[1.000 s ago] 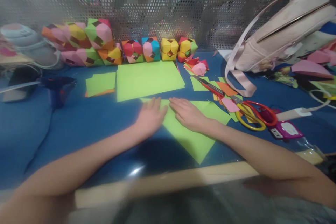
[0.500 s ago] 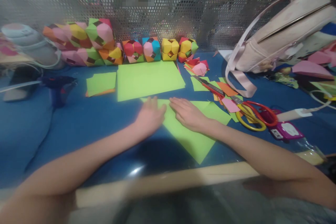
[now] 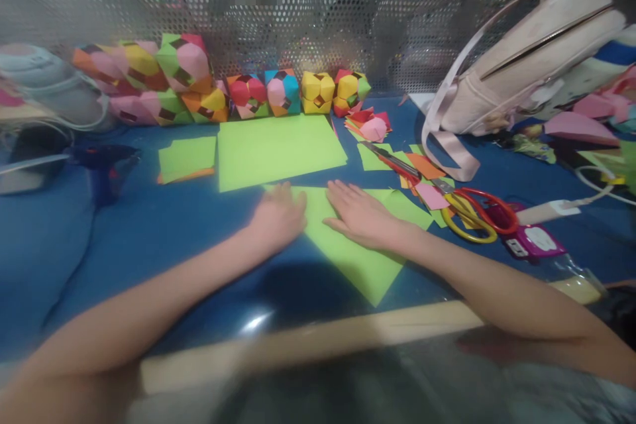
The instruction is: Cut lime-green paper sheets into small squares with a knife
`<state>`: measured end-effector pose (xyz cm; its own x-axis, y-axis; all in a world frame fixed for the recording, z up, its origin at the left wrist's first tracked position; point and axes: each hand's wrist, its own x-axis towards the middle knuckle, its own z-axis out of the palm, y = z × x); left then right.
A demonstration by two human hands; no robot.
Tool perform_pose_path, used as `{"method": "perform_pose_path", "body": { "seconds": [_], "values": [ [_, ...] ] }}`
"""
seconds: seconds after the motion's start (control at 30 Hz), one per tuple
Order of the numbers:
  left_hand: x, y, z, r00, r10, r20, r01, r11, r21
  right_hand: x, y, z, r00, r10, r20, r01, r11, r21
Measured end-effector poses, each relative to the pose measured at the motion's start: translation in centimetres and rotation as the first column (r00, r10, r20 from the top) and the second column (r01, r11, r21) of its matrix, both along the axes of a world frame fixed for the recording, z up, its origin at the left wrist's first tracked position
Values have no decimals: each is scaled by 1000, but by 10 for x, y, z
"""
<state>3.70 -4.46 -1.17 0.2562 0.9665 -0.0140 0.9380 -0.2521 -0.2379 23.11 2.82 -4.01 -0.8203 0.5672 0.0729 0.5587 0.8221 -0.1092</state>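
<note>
Both my hands lie flat on a folded light-green paper sheet point(image 3: 358, 265) in the middle of the blue table. My left hand point(image 3: 278, 218) rests on the sheet's left edge, fingers stretched forward. My right hand point(image 3: 362, 215) presses its middle, fingers spread flat and pointing left. Neither hand holds anything. A larger flat green sheet point(image 3: 281, 149) lies just beyond my fingertips.
Colourful folded paper cubes point(image 3: 209, 83) line the mesh back wall. A smaller green stack point(image 3: 187, 158) lies left, a blue glue gun point(image 3: 102, 165) further left. Red-and-yellow scissors point(image 3: 472, 212), paper scraps and a purple gadget point(image 3: 534, 242) sit right, behind them a pink bag point(image 3: 521, 73). A wooden edge point(image 3: 308, 344) runs along the front.
My two hands have drawn slightly apart on the green sheet; the right hand slid a little right. The view shifted slightly.
</note>
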Motion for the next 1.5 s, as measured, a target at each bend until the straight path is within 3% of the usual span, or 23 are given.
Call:
{"method": "perform_pose_path", "body": {
  "seconds": [0.17,0.3,0.53,0.7,0.8,0.9,1.1,1.2,1.27,1.37,1.43,1.5],
  "values": [
    [-1,1,9,990,139,38,-137,990,-38,12,-7,6,974,-192,117,177,976,129],
    [-5,4,22,968,247,-30,-249,961,-119,14,-11,24,904,-321,282,262,938,228],
    [-24,14,41,971,238,-4,-234,950,-208,24,-4,60,835,-362,414,324,932,162],
    [-66,39,43,900,370,232,-328,923,-198,37,14,66,802,-380,460,338,925,174],
    [-90,51,42,800,386,459,-313,922,-229,42,21,64,823,-340,456,288,940,180],
    [-101,54,40,723,408,558,-301,913,-276,46,28,59,850,-309,427,269,951,154],
    [-99,49,32,806,263,530,-92,941,-326,52,38,56,868,-320,379,320,945,65],
    [-98,50,27,830,230,508,-62,943,-326,50,35,55,898,-309,314,286,951,117],
    [-98,51,25,832,230,504,-62,943,-327,42,28,50,948,-232,217,204,968,145],
    [-103,53,22,816,250,521,-76,940,-332,23,11,34,998,61,8,-62,994,92],
    [-106,54,19,797,273,538,-90,936,-341,11,0,22,947,308,-96,-303,951,60],
    [-109,55,16,787,280,550,-95,936,-340,4,-8,16,875,451,-175,-457,889,9]
  ]
}}
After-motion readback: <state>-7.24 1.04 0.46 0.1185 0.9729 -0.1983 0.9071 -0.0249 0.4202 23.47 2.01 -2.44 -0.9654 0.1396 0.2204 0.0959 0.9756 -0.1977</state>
